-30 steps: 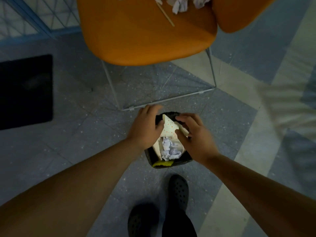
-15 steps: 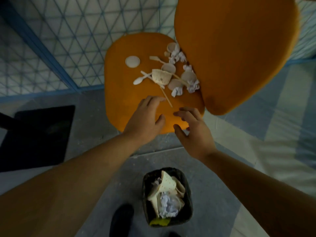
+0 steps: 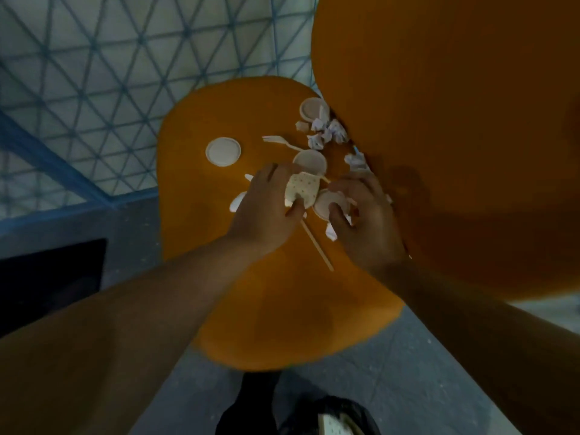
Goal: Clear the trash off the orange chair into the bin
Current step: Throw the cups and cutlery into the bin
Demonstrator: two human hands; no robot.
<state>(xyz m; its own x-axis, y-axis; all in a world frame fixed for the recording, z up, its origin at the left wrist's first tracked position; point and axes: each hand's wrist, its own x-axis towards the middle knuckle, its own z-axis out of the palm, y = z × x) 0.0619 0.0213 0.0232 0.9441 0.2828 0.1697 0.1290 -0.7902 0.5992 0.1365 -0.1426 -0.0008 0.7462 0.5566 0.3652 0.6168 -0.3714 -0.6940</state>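
- Left hand (image 3: 266, 205): thumb and fingers are pinched on a flattened dotted paper cup (image 3: 302, 190) right in the middle of the mess, thumb pressing its near edge.
- Right hand (image 3: 365, 218): fingers curled down over a round lid (image 3: 326, 204) and a bit of crumpled white paper (image 3: 331, 231). It's touching them for sure, but whether it actually has a grip I can't tell.
- A wooden stir stick (image 3: 317, 246) pokes out from under the two hands and runs toward the front of the seat.
- Just past the cup there's another round lid (image 3: 310, 161), and a plastic fork (image 3: 281, 142) lying beside that.
- A white plastic lid (image 3: 223, 151) sits on its own, off to the left of the pile.
- At the back of the seat, jammed against the backrest: one more round lid (image 3: 314, 109) plus a bunch of crumpled paper wads (image 3: 326, 133).
- All of this is on the orange chair (image 3: 276, 309), so the seat's trash pile is still mostly there.
- The bin (image 3: 342, 417) is on the floor at the chair's front edge, dark, only partly in frame, with dotted paper showing inside.
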